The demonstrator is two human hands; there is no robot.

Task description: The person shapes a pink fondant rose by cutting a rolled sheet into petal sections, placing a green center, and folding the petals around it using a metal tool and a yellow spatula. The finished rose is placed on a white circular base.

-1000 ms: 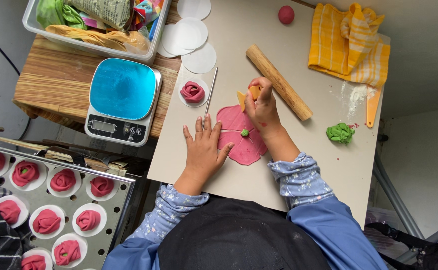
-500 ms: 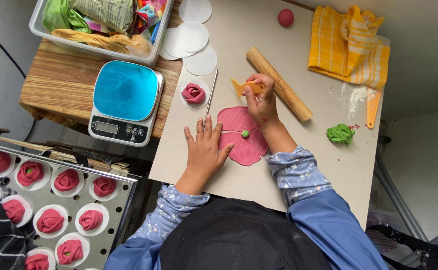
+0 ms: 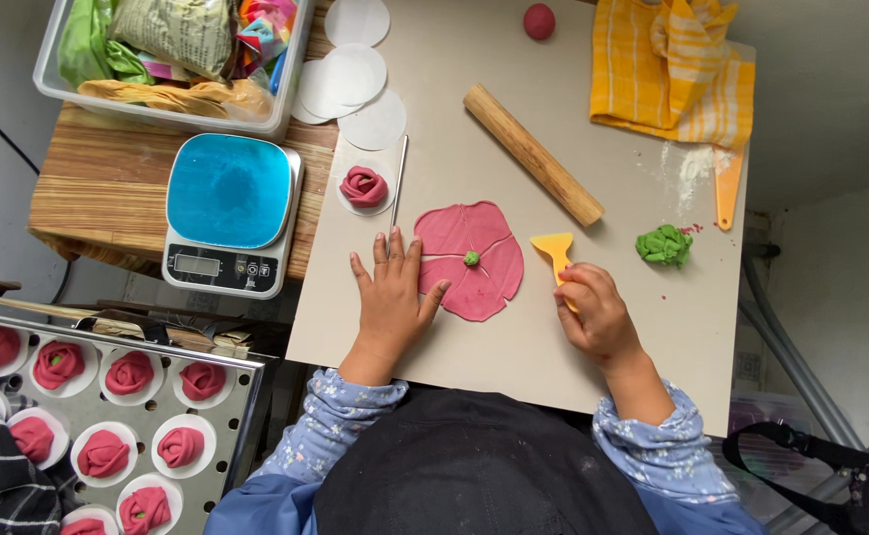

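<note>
Pink dough disc [image 3: 470, 261], scored into petals around a green centre, lay flat on the bench [image 3: 514, 347] between your hands. Your left hand [image 3: 392, 297] rested open, fingers touching its left edge; your right hand [image 3: 595, 315] gripped a yellow scraper [image 3: 555, 253], blade just right of the disc.

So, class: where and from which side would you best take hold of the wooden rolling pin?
Probably grip the rolling pin at its middle, coming from above with fingers across its width. It lies flat and diagonal on the board, with both long sides free.
</note>
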